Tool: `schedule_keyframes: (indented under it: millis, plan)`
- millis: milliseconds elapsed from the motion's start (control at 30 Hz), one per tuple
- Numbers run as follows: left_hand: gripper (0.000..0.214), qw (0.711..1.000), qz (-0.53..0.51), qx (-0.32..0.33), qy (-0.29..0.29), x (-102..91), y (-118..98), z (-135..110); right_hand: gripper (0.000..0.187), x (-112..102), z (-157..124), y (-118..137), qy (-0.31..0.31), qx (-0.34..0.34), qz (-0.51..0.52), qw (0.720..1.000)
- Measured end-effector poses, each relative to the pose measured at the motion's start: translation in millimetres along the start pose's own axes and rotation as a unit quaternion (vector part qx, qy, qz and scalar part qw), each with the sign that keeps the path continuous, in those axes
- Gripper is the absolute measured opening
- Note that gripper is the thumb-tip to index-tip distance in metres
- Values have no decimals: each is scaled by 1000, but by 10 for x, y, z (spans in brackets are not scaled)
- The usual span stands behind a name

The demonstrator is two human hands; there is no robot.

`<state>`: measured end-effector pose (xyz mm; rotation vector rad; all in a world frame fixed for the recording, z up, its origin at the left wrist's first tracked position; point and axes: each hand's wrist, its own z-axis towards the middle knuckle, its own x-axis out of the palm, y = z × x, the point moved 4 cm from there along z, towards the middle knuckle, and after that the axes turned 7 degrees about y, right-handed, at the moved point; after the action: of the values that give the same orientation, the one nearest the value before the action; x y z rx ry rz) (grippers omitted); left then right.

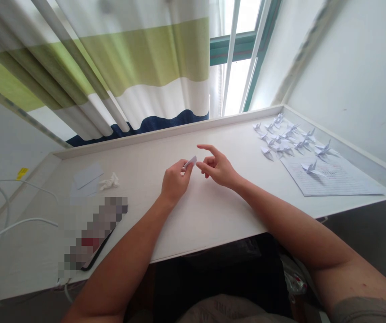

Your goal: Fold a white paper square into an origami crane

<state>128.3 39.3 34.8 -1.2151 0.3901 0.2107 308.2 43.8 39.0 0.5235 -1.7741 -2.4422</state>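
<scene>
Over the middle of the white table, my left hand (175,179) pinches a small piece of folded white paper (190,160) between thumb and fingers. Just right of the paper is my right hand (218,168), its index finger stretched out and thumb apart from it, the other fingers curled. The right thumb tip comes close to the paper's edge; I cannot tell if it touches. Several folded white paper cranes (285,137) stand at the far right of the table. One more crane (311,168) sits on a lined, written sheet (344,181).
White paper squares (87,177) lie at the left beside a crumpled tissue (110,181). Nearer me is a blurred-out phone-like object (95,235). White cables (21,222) run along the left side. A raised rim (175,131) edges the table (139,157) below the curtain.
</scene>
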Motion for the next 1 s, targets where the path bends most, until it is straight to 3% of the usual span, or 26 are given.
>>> schedule_keyframes:
  millis: [67,133,267,367,433,533,733,1000]
  plan:
    - [16,999,-23,21,8,2,-31,0,40,43,-11,27,45,-20,-5,999]
    - [13,998,-46,34,9,9,-55,-3,25,48,-11,39,47,-44,-25,998]
    - [43,988,-156,9,10,21,-31,14,9,2,-6,44,15,-81,-35,996]
    - [42,951,-292,-88,39,55,53,36,11,-13,-13,71,17,-102,-30,994]
    - [39,939,-314,-118,72,76,65,45,13,-8,-16,90,31,-107,-47,993]
    - [37,940,-308,-120,85,70,63,52,13,-23,-12,90,33,-110,-97,989]
    - [48,920,-356,-157,42,35,135,64,13,-67,-2,28,37,-178,-240,954]
    - [40,904,-386,-167,73,43,86,49,12,-81,12,-23,41,-190,-251,948]
